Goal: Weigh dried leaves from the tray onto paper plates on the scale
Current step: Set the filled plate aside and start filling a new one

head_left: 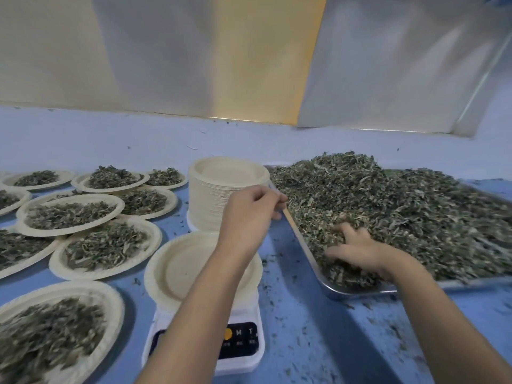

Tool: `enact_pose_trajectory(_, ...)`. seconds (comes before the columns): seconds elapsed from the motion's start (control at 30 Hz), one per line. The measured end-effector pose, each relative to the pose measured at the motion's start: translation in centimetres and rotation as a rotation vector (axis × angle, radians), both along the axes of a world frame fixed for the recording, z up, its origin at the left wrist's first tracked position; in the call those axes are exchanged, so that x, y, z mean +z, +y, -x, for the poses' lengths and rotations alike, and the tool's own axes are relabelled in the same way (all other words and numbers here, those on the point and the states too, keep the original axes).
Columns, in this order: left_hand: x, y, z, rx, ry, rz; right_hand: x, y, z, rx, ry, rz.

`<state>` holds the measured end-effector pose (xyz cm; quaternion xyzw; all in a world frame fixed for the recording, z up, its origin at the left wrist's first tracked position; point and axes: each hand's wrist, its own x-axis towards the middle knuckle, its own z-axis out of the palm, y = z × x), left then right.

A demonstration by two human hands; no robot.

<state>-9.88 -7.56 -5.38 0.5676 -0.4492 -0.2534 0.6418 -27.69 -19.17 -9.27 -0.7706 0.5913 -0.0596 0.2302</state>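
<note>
A metal tray [357, 291] heaped with dried green leaves [401, 206] lies on the right of the blue table. My right hand [360, 252] is dug into the near left part of the heap, its fingers curled round a clump of leaves. My left hand [249, 209] is at the tray's left rim, where its curled fingers and thumb pinch the edge. An empty paper plate [177, 267] sits on the white scale [241, 356] under my left forearm. The scale's display is partly hidden by that arm.
A tall stack of empty paper plates [219, 200] stands behind the scale, next to the tray. Several plates filled with leaves [72, 214] cover the table's left side, some overlapping. Leaf crumbs litter the blue table [318, 342]. A foil-like panel [388, 65] leans on the back wall.
</note>
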Motion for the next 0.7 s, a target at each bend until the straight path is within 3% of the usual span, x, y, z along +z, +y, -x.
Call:
enact_pose_trajectory(0.07, 0.0, -0.2, 0.5, -0.012, 0.043, -0.014, -0.1, 0.4, 0.0, 0.129, 0.252, -0.129)
enact_pose_trajectory(0.13, 0.0, -0.2, 0.9, -0.028, 0.086, -0.024, -0.5, 0.3, -0.2, 0.156, 0.358, -0.085)
enact_pose_trajectory(0.5, -0.2, 0.1, 0.7, 0.000, 0.237, -0.066, -3.6, -2.2, -2.9, 0.125, -0.128, 0.302)
enact_pose_trajectory(0.6, -0.3, 0.0, 0.4, 0.018, 0.243, -0.066, -3.8, -2.7, -3.2, 0.189, 0.133, 0.557)
enact_pose_trajectory(0.7, -0.4, 0.0, 0.3, 0.036, 0.245, -0.065, -4.5, -3.7, -3.7, 0.288, 0.262, 0.498)
